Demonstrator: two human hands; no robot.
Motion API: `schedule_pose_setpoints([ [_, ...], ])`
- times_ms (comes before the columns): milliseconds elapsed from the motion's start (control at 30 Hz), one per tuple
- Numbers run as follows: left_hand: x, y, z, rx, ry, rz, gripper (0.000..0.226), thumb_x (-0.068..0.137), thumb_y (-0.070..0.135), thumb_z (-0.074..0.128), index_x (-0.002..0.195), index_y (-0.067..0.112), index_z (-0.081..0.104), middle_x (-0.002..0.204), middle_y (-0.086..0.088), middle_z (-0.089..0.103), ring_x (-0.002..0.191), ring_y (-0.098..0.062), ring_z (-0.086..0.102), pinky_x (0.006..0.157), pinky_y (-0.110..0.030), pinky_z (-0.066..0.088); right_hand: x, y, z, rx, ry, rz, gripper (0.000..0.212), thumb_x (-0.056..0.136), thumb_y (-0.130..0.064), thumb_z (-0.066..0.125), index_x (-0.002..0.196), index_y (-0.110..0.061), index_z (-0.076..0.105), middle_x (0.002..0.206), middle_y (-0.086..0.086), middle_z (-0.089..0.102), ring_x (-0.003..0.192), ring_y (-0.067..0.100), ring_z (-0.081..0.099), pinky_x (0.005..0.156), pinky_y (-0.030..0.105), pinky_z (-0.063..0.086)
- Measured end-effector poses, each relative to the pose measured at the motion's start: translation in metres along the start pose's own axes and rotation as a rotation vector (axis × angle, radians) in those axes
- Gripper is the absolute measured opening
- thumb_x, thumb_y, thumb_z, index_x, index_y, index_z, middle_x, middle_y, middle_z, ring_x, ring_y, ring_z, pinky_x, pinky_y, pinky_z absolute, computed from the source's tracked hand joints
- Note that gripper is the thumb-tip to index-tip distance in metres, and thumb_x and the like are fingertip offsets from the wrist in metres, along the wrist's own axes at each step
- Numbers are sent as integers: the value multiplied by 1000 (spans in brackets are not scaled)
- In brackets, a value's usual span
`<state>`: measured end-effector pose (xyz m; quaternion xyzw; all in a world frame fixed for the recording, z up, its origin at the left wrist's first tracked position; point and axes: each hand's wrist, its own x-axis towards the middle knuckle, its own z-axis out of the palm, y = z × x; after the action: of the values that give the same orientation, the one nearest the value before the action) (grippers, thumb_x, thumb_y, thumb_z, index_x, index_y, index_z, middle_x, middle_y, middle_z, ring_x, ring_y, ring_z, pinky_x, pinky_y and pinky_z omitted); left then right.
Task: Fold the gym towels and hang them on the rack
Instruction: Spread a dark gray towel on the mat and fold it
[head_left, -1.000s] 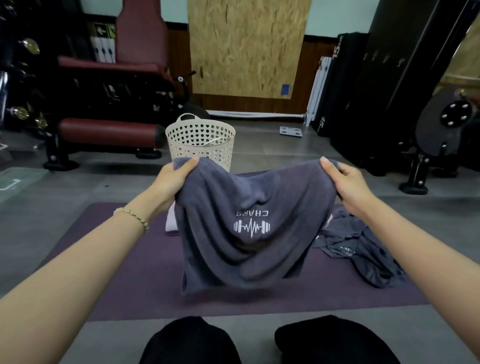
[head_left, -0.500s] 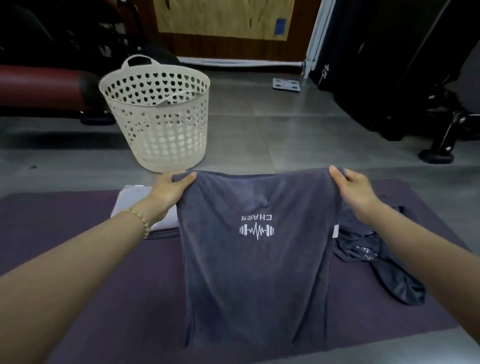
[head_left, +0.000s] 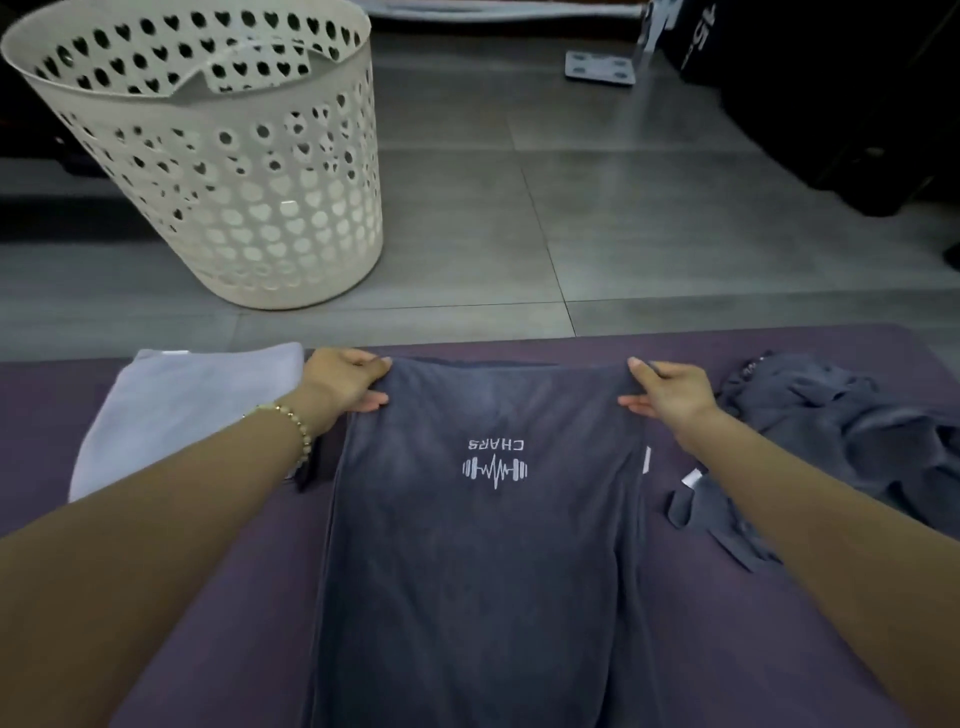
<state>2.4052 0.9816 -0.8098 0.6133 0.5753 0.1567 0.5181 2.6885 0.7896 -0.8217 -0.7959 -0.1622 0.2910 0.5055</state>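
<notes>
Of the person only two forearms and two hands show, all bare. The left forearm (head_left: 156, 545) comes in at the left side of the grey towel (head_left: 483, 571), and the right forearm (head_left: 831, 545) at its right side. The left hand (head_left: 345, 382), at the towel's far left corner, has a thin bracelet (head_left: 298, 428) on the wrist. It is one row of small round beads, pale and golden, with a little shine. The right hand (head_left: 667, 389) is at the towel's far right corner. The nails that show look short.
</notes>
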Motion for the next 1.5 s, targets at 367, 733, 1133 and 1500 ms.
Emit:
schedule_pose_setpoints([
  [367,-31,-186,30,315,-115,52,65,72,35,80,125,9,54,122,-11,58,114,-27,57,100,-44,46,-71,141,4,-92,-59,102,38,88,-5,64,125,-2,55,127,12,57,104,15,53,81,16,45],
  [733,-119,-230,23,395,-46,-8,57,74,25,80,111,2,43,106,-11,55,88,-23,52,77,-33,42,-164,209,-37,-44,-52,283,30,84,-15,71,109,-10,55,92,6,62,79,11,60,61,20,47],
  [1133,-187,-275,13,307,-277,-99,40,95,35,51,108,1,67,104,-10,69,95,-26,65,74,-26,46,-226,230,-41,-152,-160,282,13,86,-21,70,79,-11,66,78,0,71,74,11,68,60,12,49],
  [1500,-187,-279,-5,321,-192,-88,39,95,33,54,97,-3,68,96,-15,71,83,-26,64,78,-37,51,-223,255,-75,-371,21,122,23,85,-19,71,69,-10,56,66,4,58,70,18,55,67,20,44],
])
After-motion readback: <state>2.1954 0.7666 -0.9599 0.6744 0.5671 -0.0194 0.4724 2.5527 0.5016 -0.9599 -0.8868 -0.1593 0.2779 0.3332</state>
